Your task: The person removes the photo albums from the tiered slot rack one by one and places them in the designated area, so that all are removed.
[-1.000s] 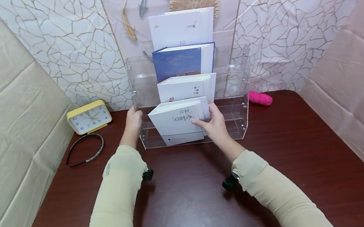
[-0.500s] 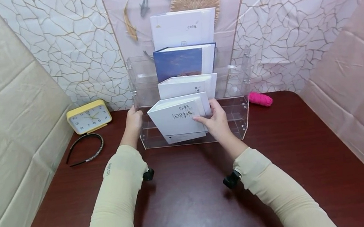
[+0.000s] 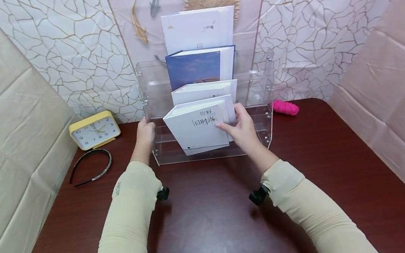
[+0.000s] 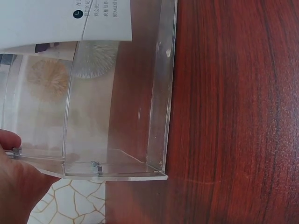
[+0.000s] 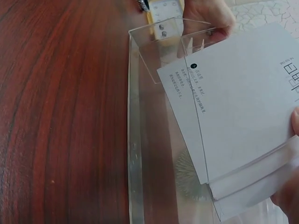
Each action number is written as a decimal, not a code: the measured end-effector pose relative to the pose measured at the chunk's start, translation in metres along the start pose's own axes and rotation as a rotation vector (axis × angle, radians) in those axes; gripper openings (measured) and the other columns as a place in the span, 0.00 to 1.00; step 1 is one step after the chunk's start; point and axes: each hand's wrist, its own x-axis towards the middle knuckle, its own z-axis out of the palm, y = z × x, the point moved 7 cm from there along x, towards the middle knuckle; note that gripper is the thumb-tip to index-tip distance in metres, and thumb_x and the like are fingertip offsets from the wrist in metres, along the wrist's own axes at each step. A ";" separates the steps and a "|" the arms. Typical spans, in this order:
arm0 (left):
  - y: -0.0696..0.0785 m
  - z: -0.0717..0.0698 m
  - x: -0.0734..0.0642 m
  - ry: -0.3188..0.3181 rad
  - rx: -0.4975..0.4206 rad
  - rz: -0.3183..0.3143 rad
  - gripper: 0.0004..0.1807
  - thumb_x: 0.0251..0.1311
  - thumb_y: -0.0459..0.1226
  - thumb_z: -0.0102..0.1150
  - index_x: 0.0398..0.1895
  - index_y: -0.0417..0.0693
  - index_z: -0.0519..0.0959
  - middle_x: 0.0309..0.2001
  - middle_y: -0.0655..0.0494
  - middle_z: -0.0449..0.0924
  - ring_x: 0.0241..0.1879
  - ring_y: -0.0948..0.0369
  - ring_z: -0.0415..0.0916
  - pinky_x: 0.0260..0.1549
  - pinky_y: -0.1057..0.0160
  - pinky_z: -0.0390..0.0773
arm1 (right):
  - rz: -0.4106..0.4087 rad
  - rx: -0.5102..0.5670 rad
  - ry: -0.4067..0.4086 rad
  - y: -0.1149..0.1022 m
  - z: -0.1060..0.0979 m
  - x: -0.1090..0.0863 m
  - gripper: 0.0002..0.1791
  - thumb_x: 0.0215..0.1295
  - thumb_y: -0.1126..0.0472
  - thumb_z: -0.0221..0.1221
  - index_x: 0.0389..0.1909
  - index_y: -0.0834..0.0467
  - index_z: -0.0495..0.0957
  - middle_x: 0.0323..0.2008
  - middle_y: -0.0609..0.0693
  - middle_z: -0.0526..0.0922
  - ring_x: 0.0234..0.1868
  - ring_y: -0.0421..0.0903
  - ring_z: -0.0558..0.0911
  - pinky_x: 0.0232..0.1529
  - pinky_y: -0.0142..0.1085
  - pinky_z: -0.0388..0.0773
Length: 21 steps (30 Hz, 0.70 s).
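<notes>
The left arm (image 3: 124, 229) reaches forward, sleeved to near the wrist (image 3: 139, 156), and ends in the left hand (image 3: 144, 136), held in a grip. The right arm (image 3: 315, 209), also sleeved, slants forward and inward. Its right hand (image 3: 245, 133) pinches, thumb (image 3: 227, 128) pointing left in front, fingers (image 3: 240, 111) behind, partly hidden.

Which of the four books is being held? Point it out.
The frontmost white book: the right hand grips its edge; no hand holds the three books behind it.
</notes>
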 end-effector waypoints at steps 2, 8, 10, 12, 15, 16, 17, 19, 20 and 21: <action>-0.001 0.000 0.000 0.002 0.009 0.001 0.29 0.53 0.23 0.36 0.62 0.33 0.67 0.51 0.38 0.71 0.33 0.58 0.64 0.36 0.64 0.66 | -0.001 0.000 -0.011 -0.001 -0.001 0.000 0.22 0.46 0.77 0.66 0.42 0.73 0.67 0.38 0.67 0.79 0.36 0.51 0.77 0.35 0.32 0.75; -0.001 0.003 -0.001 -0.003 0.001 0.002 0.29 0.53 0.23 0.36 0.62 0.33 0.67 0.52 0.38 0.72 0.35 0.59 0.65 0.37 0.64 0.67 | -0.003 -0.004 -0.028 -0.003 -0.006 0.001 0.22 0.48 0.76 0.65 0.42 0.73 0.66 0.38 0.66 0.79 0.35 0.46 0.77 0.35 0.32 0.75; -0.001 0.004 -0.001 0.000 -0.011 0.000 0.29 0.53 0.23 0.36 0.61 0.32 0.69 0.50 0.39 0.73 0.33 0.60 0.65 0.35 0.66 0.67 | -0.003 0.008 -0.023 -0.004 -0.009 0.002 0.21 0.48 0.76 0.65 0.42 0.73 0.66 0.38 0.66 0.79 0.34 0.45 0.77 0.34 0.31 0.75; -0.001 0.003 -0.001 0.003 -0.019 -0.002 0.28 0.53 0.23 0.36 0.60 0.33 0.69 0.47 0.40 0.73 0.31 0.61 0.66 0.32 0.68 0.67 | -0.004 0.021 -0.018 -0.006 -0.011 0.003 0.21 0.48 0.77 0.65 0.42 0.73 0.66 0.37 0.66 0.79 0.34 0.44 0.77 0.34 0.31 0.75; -0.001 0.002 0.000 0.005 -0.038 -0.007 0.29 0.52 0.22 0.36 0.60 0.33 0.69 0.43 0.43 0.72 0.28 0.61 0.65 0.28 0.68 0.67 | -0.016 0.031 -0.023 -0.010 -0.013 0.004 0.21 0.48 0.77 0.65 0.41 0.72 0.65 0.37 0.65 0.79 0.34 0.43 0.76 0.34 0.32 0.75; -0.001 0.001 0.000 0.008 -0.044 -0.005 0.29 0.52 0.22 0.36 0.61 0.34 0.69 0.43 0.43 0.72 0.28 0.62 0.65 0.28 0.68 0.67 | -0.022 0.032 -0.027 -0.012 -0.013 0.004 0.21 0.48 0.77 0.65 0.42 0.72 0.65 0.38 0.65 0.79 0.34 0.42 0.76 0.35 0.32 0.75; 0.000 0.001 0.000 0.008 -0.045 -0.004 0.30 0.52 0.22 0.36 0.62 0.34 0.68 0.44 0.44 0.72 0.28 0.62 0.65 0.28 0.68 0.66 | -0.030 0.033 -0.032 -0.014 -0.013 0.004 0.21 0.48 0.77 0.64 0.42 0.73 0.65 0.38 0.65 0.79 0.34 0.42 0.76 0.35 0.32 0.75; 0.000 0.000 0.000 0.008 -0.047 -0.006 0.30 0.52 0.22 0.36 0.62 0.35 0.68 0.44 0.44 0.72 0.27 0.62 0.64 0.27 0.68 0.66 | -0.043 0.038 -0.039 -0.017 -0.013 0.003 0.21 0.48 0.78 0.64 0.41 0.73 0.65 0.38 0.66 0.78 0.34 0.42 0.76 0.35 0.32 0.74; 0.000 0.000 -0.001 0.010 -0.046 -0.006 0.30 0.52 0.22 0.36 0.62 0.35 0.69 0.42 0.45 0.72 0.26 0.62 0.63 0.25 0.68 0.65 | -0.048 0.042 -0.040 -0.018 -0.013 0.003 0.21 0.48 0.78 0.64 0.41 0.73 0.65 0.38 0.67 0.78 0.35 0.42 0.76 0.35 0.33 0.74; 0.000 -0.001 -0.001 0.015 -0.051 -0.003 0.29 0.52 0.22 0.36 0.61 0.35 0.69 0.41 0.46 0.72 0.25 0.62 0.63 0.25 0.68 0.65 | -0.052 0.049 -0.042 -0.019 -0.013 0.003 0.21 0.49 0.78 0.64 0.41 0.74 0.65 0.38 0.67 0.78 0.35 0.43 0.76 0.35 0.33 0.75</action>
